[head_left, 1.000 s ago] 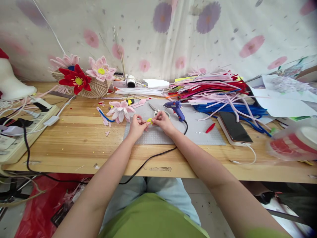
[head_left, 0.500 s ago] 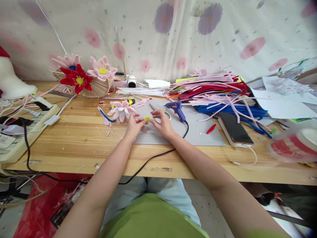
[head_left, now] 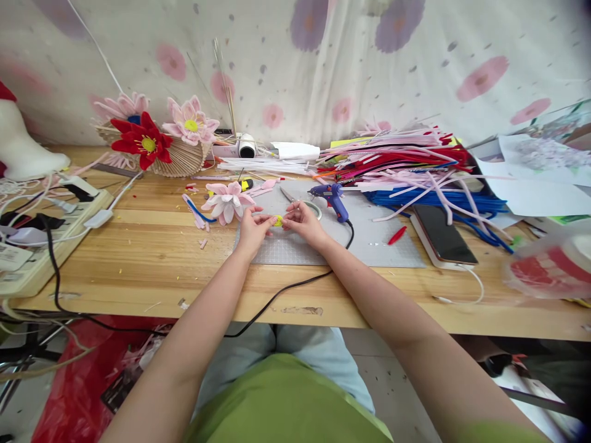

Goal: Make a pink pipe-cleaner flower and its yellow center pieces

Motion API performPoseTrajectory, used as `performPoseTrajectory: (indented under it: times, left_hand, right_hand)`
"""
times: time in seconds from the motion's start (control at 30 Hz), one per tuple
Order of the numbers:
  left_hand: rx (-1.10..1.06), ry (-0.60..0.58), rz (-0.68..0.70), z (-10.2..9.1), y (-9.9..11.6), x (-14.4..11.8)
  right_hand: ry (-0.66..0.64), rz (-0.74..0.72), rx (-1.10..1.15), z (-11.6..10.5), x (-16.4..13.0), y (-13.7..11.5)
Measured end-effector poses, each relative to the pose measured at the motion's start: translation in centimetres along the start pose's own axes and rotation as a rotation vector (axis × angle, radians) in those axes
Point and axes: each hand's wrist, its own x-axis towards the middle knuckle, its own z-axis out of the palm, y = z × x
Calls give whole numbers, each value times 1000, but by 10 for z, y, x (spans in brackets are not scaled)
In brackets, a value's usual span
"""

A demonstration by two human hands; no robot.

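Both hands out front over the grey cutting mat (head_left: 369,249), forearms angled in so the fingertips meet. Left hand (head_left: 252,226) and right hand (head_left: 302,223) pinching the small yellow piece (head_left: 277,220) between them, fingers curled in tight around it, just above the mat. Pink flower (head_left: 227,202) lying right beside the left hand, blue glue gun (head_left: 330,198) just behind the right one, black cord trailing off the table edge. Phone (head_left: 443,232) face-down further right. No readable labels or writing anywhere, too blurry.
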Motion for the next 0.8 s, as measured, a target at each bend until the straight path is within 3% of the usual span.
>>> performPoseTrajectory:
  times: [0.23,0.53,0.67,0.8]
  left_hand:
    - [12,42,-17,4,1,0]
    - [-28,-49,-61,5,0,0]
    - [41,-27,9,5,-8,1]
    - [218,8,223,-1,-10,0]
  right_hand:
    - [-48,64,24,3,-1,0]
    - [-44,71,57,2,0,1]
    - [-8,124,74,-1,0,1]
    - [16,129,99,-6,0,-2]
